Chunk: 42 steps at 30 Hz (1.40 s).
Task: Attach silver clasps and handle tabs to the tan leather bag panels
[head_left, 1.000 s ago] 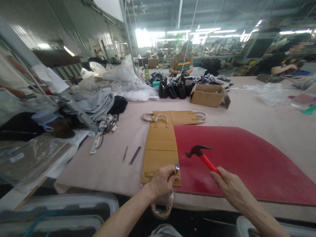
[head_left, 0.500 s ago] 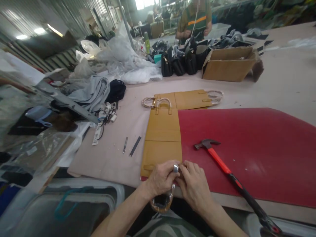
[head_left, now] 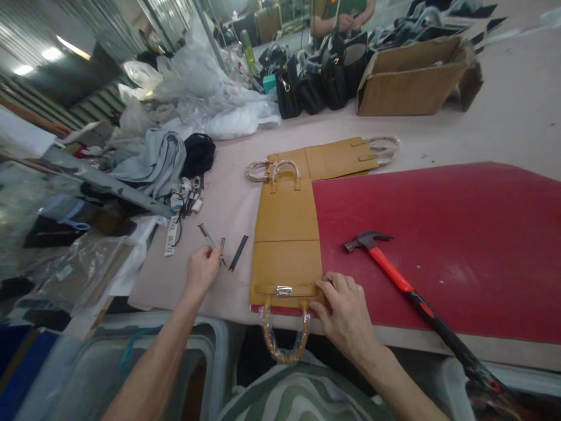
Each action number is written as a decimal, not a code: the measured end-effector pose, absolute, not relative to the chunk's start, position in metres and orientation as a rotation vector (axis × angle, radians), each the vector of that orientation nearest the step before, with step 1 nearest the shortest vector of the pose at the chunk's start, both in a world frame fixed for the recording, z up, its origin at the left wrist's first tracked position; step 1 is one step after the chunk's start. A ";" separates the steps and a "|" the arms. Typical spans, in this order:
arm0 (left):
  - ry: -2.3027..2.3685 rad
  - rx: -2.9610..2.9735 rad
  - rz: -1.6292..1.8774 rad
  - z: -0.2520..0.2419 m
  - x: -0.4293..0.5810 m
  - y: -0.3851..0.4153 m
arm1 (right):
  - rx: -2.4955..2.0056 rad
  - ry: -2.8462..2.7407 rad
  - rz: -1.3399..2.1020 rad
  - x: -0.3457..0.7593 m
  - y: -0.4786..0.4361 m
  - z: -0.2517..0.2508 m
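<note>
In the head view, my left hand [head_left: 204,270] pinches a thin metal rod-like tool [head_left: 205,235] above the left part of the table; its exact kind is unclear. A small metal tool [head_left: 222,244] and a dark flat strip [head_left: 239,252] lie close to those fingers. My right hand [head_left: 344,304] grips the right edge of a mustard-yellow bag [head_left: 287,263] at its near end. A silver metal clasp [head_left: 284,290] sits on the bag there. Toward my body hangs its plastic-wrapped handle [head_left: 283,354].
Right of the bag, a claw hammer [head_left: 390,272] lies on a red mat [head_left: 456,234]. Another yellow bag panel [head_left: 337,158] lies behind. Further back are black bags [head_left: 335,82], a cardboard box [head_left: 407,79], plastic wrapping [head_left: 197,88] and a person's hands [head_left: 350,22].
My left hand has left the bag's near end, moved left and taken hold of the thin tool. The clasp and handle now show uncovered. My right hand stays at the bag's edge.
</note>
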<state>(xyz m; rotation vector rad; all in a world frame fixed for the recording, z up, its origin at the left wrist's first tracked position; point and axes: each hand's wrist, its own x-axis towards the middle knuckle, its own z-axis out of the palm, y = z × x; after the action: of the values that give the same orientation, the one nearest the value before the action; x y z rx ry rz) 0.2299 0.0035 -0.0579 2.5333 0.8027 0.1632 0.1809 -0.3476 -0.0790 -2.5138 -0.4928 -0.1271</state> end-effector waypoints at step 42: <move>-1.179 2.394 0.391 -0.090 0.166 -0.034 | -2.266 -1.167 -0.276 0.200 -0.351 -0.087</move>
<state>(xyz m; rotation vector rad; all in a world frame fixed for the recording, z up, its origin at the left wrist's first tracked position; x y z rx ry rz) 0.1661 -0.0344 -0.0897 2.3943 -1.1785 0.3910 0.1997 -0.3508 -0.0870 -2.2662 -1.1670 -0.2757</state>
